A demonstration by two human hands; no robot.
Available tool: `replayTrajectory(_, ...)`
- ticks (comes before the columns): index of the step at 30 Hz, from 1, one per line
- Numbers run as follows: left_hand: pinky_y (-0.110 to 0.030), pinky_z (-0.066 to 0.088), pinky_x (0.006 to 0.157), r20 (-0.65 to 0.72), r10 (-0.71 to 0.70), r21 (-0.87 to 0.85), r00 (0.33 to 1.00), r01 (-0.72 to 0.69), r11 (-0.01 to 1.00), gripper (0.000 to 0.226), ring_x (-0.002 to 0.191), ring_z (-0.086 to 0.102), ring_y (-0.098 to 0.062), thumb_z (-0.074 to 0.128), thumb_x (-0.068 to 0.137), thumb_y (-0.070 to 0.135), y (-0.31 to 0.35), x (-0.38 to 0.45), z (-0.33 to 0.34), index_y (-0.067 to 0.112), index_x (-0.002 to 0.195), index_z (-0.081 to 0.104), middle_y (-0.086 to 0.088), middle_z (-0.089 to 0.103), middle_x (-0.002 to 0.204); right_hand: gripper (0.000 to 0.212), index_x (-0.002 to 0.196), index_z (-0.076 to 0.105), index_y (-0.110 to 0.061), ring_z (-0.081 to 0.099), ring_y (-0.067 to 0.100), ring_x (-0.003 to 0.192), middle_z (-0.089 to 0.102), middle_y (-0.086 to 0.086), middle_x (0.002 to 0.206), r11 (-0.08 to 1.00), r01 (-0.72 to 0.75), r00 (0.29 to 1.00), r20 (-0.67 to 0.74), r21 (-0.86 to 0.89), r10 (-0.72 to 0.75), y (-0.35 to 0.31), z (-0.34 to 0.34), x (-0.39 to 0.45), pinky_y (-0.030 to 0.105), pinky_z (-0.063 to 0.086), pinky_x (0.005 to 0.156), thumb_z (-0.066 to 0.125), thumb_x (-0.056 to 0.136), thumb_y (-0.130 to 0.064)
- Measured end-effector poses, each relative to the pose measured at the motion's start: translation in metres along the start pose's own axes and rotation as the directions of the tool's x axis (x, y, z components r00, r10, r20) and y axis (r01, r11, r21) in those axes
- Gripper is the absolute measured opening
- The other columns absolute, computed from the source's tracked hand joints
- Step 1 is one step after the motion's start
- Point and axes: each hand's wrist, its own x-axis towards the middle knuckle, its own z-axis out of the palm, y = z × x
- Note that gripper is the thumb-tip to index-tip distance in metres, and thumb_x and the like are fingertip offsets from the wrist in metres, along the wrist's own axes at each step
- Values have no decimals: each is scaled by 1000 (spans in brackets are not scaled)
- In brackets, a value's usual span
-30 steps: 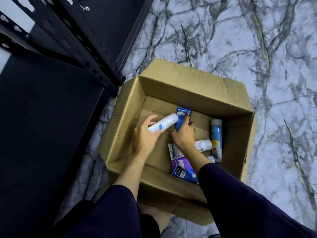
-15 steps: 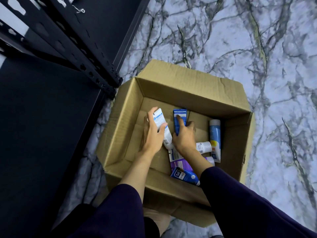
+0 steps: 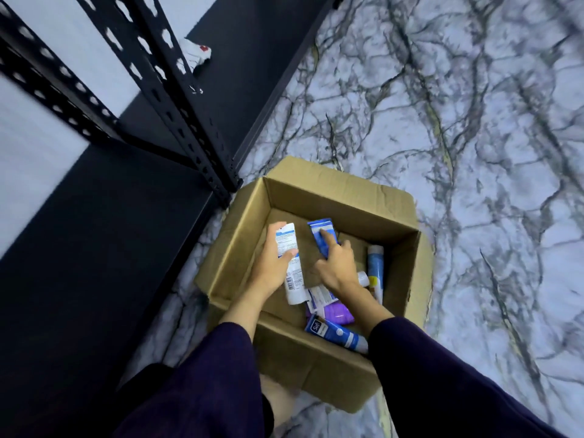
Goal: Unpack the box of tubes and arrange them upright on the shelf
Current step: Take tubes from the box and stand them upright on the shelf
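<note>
An open cardboard box (image 3: 344,188) stands on the marble floor beside a black metal shelf (image 3: 94,235). Inside the box, my left hand (image 3: 273,263) is shut on a white tube (image 3: 289,263) with a blue label, held roughly lengthwise. My right hand (image 3: 336,267) is shut on a dark blue tube (image 3: 320,230), index finger lying along it. More tubes lie flat in the box: a light blue one (image 3: 375,268) at the right wall, a purple one (image 3: 338,314), and a blue-and-white one (image 3: 335,335) at the near wall.
The shelf's perforated black upright (image 3: 177,115) meets the floor right by the box's far left corner. A crumpled white cloth (image 3: 194,55) lies on a lower shelf board. Marble floor (image 3: 442,105) spreads to the right and beyond the box.
The camera view tilted up, showing more of the shelf. My left hand turned the white tube from crosswise to lengthwise. My right hand closed around the dark blue tube and tipped it up.
</note>
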Motion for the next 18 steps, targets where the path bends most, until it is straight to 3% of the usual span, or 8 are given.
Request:
replayTrajectory(4, -10, 40, 75, -72, 124, 9, 990, -123, 992, 52, 97, 54, -12, 55, 89, -4, 60, -33, -30, 21, 132, 40, 10, 56, 108, 59, 145, 38, -22, 47, 24, 110, 38, 11, 127, 969, 202, 977, -99, 142, -189, -37, -38, -45, 12, 28, 88, 52, 89, -7)
replayTrajectory(7, -17, 40, 78, -177, 251, 70, 952, -242, 968, 52, 98, 57, -14, 56, 90, -2, 120, -73, -63, 23, 132, 40, 1, 59, 115, 53, 142, 42, -23, 42, 13, 97, 41, 8, 116, 897, 386, 915, -214, 214, -343, -81, -74, -96, 10, 26, 85, 57, 92, -14)
replayTrajectory(10, -13, 38, 80, -241, 341, 107, 909, -325, 940, 52, 103, 56, -14, 51, 91, -3, 170, -99, -95, 26, 132, 39, 0, 56, 121, 48, 138, 49, -19, 45, 15, 96, 45, 8, 108, 807, 543, 826, -318, 231, -465, -125, -98, -129, 11, 27, 79, 61, 92, -20)
replayTrajectory(14, -2, 38, 76, -422, 497, 208, 758, -452, 867, 52, 97, 56, -8, 46, 91, -7, 249, -167, -170, 27, 130, 38, 4, 53, 118, 43, 134, 54, -19, 49, 10, 95, 52, 5, 109, 611, 744, 663, -421, 271, -619, -214, -126, -201, 9, 30, 82, 61, 91, -22)
replayTrajectory(18, -20, 42, 83, -572, 570, 288, 590, -506, 813, 51, 99, 57, -12, 45, 93, -2, 306, -242, -252, 34, 129, 37, 1, 56, 121, 43, 134, 53, -22, 50, 5, 103, 52, -3, 114, 393, 857, 509, -437, 332, -742, -300, -135, -270, 13, 34, 95, 60, 92, -23)
